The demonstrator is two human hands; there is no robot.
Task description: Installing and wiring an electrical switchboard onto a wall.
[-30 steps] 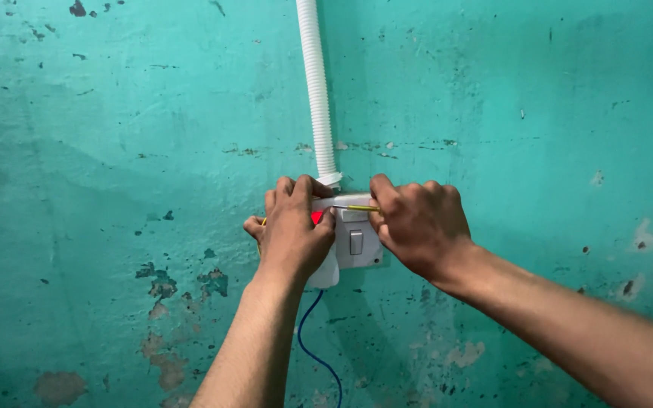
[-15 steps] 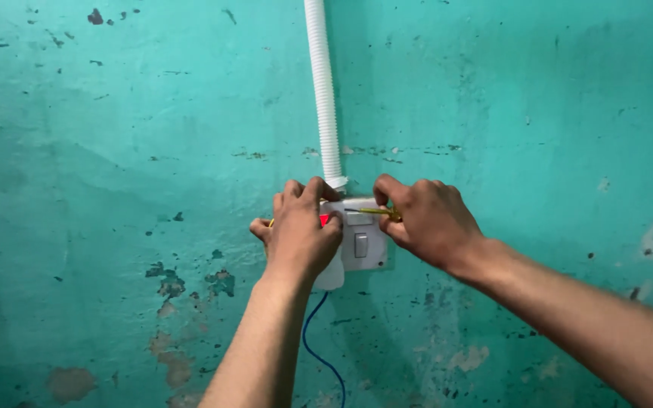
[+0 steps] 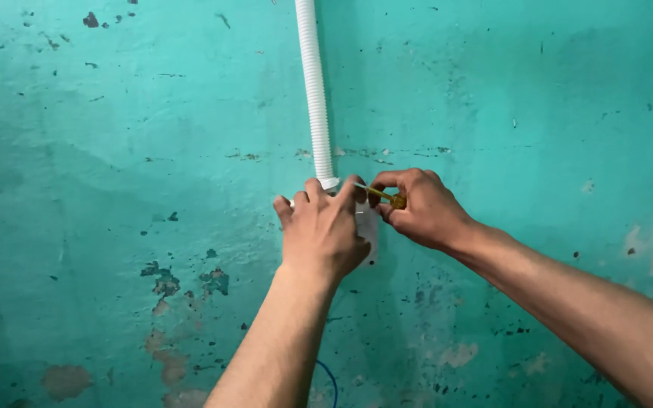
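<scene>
From the camera on my head I look straight at a teal wall (image 3: 115,189), its paint scuffed and flaking in dark patches low on the left. A white ribbed pipe (image 3: 313,91) runs down the wall from the top edge and ends at a white switch box (image 3: 369,230) fixed to the wall.

My left hand (image 3: 323,234) lies flat over the switch box with its back toward me, the fingers bent and close together, their tips at the upper edge of the box just under the end of the pipe. It covers nearly all of the box; only a pale strip shows to the right of my knuckles. I cannot tell whether it grips anything beneath it.

My right hand (image 3: 421,208) comes in from the right, its fingers curled closed around a small screwdriver (image 3: 383,196) with a yellow handle. The screwdriver lies almost level, tilted slightly, and its thin tip points left to the top right corner of the box, just beside my left forefinger.

Below the box, a thin blue wire (image 3: 332,381) curves down the wall, partly hidden behind my left forearm.
</scene>
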